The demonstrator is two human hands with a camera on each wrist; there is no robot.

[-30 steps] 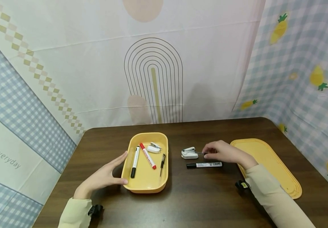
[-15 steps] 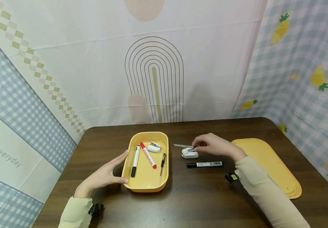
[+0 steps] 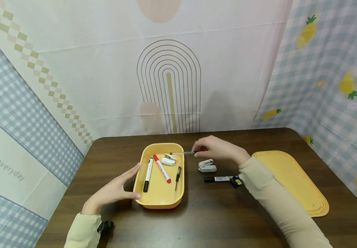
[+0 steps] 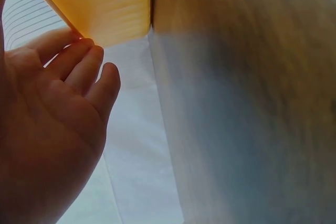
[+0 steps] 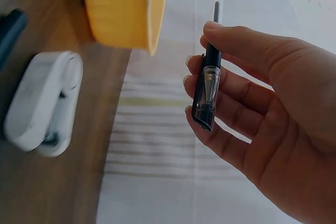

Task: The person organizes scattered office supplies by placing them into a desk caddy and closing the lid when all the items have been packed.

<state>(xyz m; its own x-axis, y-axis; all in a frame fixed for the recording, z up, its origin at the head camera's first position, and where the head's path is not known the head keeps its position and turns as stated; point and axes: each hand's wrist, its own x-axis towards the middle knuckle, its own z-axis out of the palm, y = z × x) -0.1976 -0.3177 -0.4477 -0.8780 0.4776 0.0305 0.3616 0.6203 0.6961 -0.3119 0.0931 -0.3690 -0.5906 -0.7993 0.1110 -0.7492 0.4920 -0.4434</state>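
My right hand [image 3: 217, 148] pinches a clear-barrelled gel pen [image 5: 212, 59] by its black-capped end, between thumb and fingers. In the head view the pen's far end reaches over the right rim of the yellow bin [image 3: 160, 206]. At the bin's left side, my left hand [image 3: 111, 193] rests with fingers extended and thumb against the wall. Inside the bin lie a black-capped white marker [image 3: 148, 175], a red marker [image 3: 162, 168], a small white stapler [image 3: 167, 161] and a black-capped pen [image 3: 177, 175].
A second white stapler [image 3: 207, 167] lies on the dark wooden table [image 3: 197, 224], below the right hand. In front of it is a black marker [image 3: 218, 179], partly behind the right wrist camera. A flat yellow lid [image 3: 285, 179] lies at the right.
My right hand has carried the pen leftward and away from me, from above the loose stapler to the bin's right rim. The left hand has stayed at the bin.
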